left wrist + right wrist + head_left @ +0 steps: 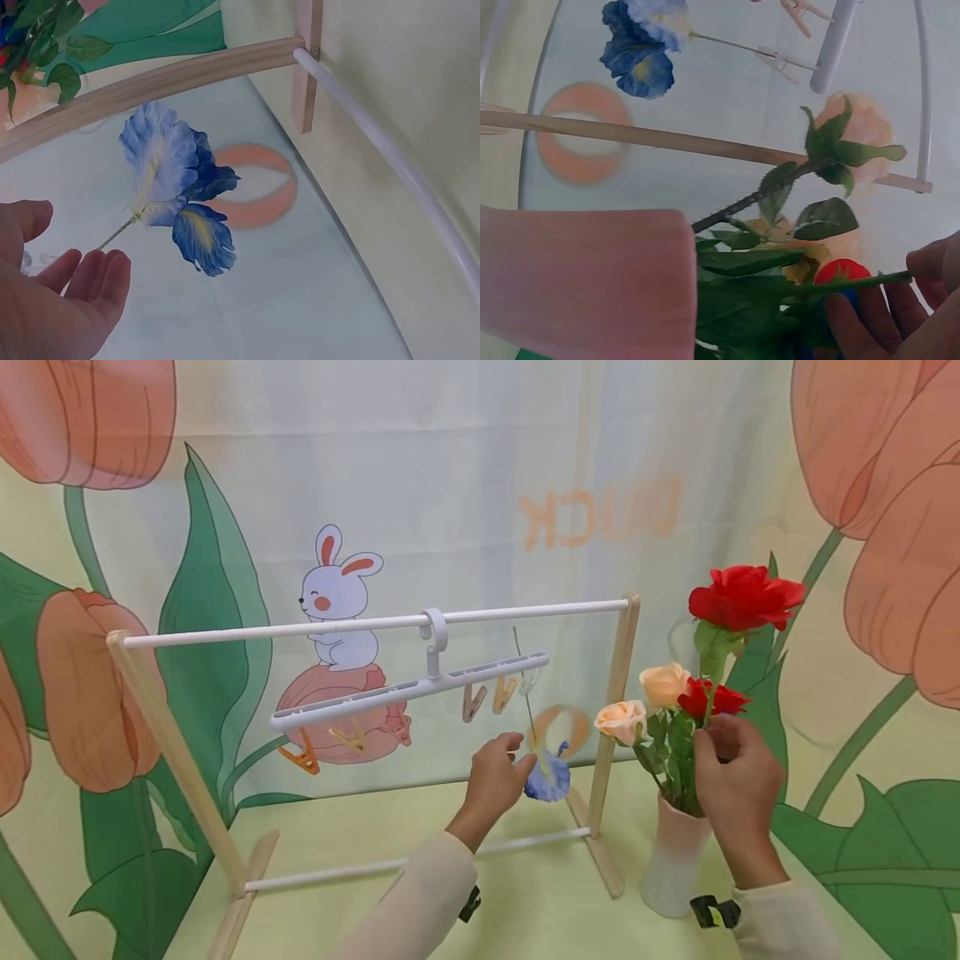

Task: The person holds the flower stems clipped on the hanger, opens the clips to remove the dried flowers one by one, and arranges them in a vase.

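A blue iris [549, 777] hangs flower-down from a clear clip [529, 680] at the right end of a white clip hanger [405, 690]. My left hand [497, 785] is beside the bloom, thumb and fingers apart; in the left wrist view the thin stem [116, 234] runs behind the fingertips. With my right hand [738, 777] I pinch a green flower stem [855, 285] above the vase; a tall red rose [746, 597] rises over that hand. The pink-and-white vase [675, 860] holds peach roses [664, 683] and another red bloom [723, 700].
The hanger hooks over the top white bar [525, 612] of a rack with wooden posts [619, 710]. Several other clips, one orange [302, 753], dangle from it. A lower white rod [525, 843] crosses near the pale green tabletop [570, 910]. A printed curtain [465, 485] stands behind.
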`<move>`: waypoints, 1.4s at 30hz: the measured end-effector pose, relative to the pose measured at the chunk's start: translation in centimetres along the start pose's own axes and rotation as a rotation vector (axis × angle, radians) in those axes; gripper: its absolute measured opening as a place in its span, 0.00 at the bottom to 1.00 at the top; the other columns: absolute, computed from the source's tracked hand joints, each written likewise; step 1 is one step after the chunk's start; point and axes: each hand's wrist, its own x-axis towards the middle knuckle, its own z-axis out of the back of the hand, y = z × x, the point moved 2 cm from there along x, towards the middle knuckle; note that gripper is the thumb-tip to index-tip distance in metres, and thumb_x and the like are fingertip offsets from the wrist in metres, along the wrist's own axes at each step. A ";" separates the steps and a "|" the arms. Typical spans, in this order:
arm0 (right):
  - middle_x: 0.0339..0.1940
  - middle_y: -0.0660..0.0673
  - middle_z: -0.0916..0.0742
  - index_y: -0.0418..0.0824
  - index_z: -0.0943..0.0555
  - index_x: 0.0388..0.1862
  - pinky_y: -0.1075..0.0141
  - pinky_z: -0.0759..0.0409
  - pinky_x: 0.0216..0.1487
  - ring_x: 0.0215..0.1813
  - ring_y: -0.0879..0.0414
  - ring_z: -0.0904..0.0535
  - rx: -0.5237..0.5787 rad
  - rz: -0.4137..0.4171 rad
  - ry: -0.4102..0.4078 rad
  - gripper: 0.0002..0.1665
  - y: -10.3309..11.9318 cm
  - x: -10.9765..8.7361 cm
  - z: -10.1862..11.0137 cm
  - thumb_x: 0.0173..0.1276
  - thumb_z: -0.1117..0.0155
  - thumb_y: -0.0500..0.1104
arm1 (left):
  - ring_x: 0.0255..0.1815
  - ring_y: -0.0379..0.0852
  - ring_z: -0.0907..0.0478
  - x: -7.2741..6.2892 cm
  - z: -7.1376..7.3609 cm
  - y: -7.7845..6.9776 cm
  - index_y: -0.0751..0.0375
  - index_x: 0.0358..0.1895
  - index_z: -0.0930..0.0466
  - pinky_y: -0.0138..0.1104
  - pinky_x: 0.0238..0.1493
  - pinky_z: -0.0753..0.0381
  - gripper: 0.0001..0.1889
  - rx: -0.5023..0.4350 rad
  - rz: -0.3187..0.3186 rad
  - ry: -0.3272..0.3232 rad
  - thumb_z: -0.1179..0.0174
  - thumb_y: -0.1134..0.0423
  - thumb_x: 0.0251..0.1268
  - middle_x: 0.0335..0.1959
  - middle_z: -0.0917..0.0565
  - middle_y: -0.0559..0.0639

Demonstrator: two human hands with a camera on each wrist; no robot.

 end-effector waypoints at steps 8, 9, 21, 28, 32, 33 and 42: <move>0.47 0.37 0.11 0.37 0.18 0.56 0.55 0.24 0.43 0.45 0.47 0.15 -0.080 -0.028 0.084 0.20 -0.8 0.2 0.9 0.71 0.37 0.48 | 0.55 0.61 0.16 2.2 -1.6 0.2 0.65 0.65 0.24 0.51 0.56 0.18 0.25 -0.039 0.080 -0.049 0.36 0.58 0.69 0.59 0.17 0.63; 0.48 0.36 0.12 0.36 0.19 0.58 0.58 0.24 0.45 0.48 0.42 0.16 -0.070 -0.026 0.074 0.21 -0.8 0.2 1.0 0.71 0.37 0.46 | 0.55 0.60 0.16 2.3 -1.8 0.2 0.64 0.65 0.24 0.51 0.56 0.18 0.25 -0.053 0.092 -0.054 0.36 0.59 0.69 0.59 0.16 0.63; 0.56 0.40 0.18 0.38 0.25 0.66 0.85 0.31 0.45 0.54 0.51 0.20 0.028 -0.035 -0.031 0.27 1.5 -0.3 2.7 0.68 0.39 0.37 | 0.55 0.56 0.14 3.4 -4.2 -0.6 0.63 0.64 0.22 0.47 0.55 0.15 0.24 -0.167 0.132 -0.052 0.34 0.58 0.67 0.56 0.14 0.60; 0.49 0.39 0.15 0.35 0.20 0.58 0.88 0.30 0.43 0.47 0.53 0.19 0.100 0.104 -0.024 0.20 3.0 -1.6 2.0 0.66 0.35 0.35 | 0.50 0.55 0.13 3.6 -4.9 -0.6 0.62 0.55 0.17 0.46 0.53 0.15 0.18 -0.177 0.165 -0.104 0.33 0.61 0.64 0.47 0.10 0.57; 0.46 0.40 0.14 0.36 0.17 0.54 0.89 0.29 0.42 0.44 0.56 0.21 0.125 0.142 0.001 0.17 3.6 -2.5 1.3 0.65 0.35 0.34 | 0.48 0.54 0.13 3.5 -5.3 -0.5 0.61 0.53 0.16 0.45 0.51 0.15 0.15 -0.178 0.151 -0.100 0.32 0.63 0.63 0.43 0.10 0.55; 0.46 0.40 0.14 0.36 0.17 0.54 0.89 0.29 0.42 0.44 0.56 0.21 0.130 0.145 0.008 0.17 3.6 -2.7 1.1 0.66 0.36 0.34 | 0.47 0.53 0.13 3.5 -5.4 -0.5 0.61 0.51 0.15 0.44 0.51 0.16 0.14 -0.178 0.147 -0.099 0.32 0.64 0.63 0.42 0.09 0.55; 0.44 0.44 0.14 0.36 0.16 0.49 0.87 0.26 0.42 0.42 0.56 0.19 0.152 0.264 0.086 0.15 4.5 -4.6 -0.8 0.64 0.36 0.30 | 0.34 0.42 0.13 2.9 -5.3 -0.8 0.55 0.44 0.13 0.31 0.33 0.17 0.09 -0.213 0.113 -0.032 0.34 0.68 0.61 0.35 0.09 0.49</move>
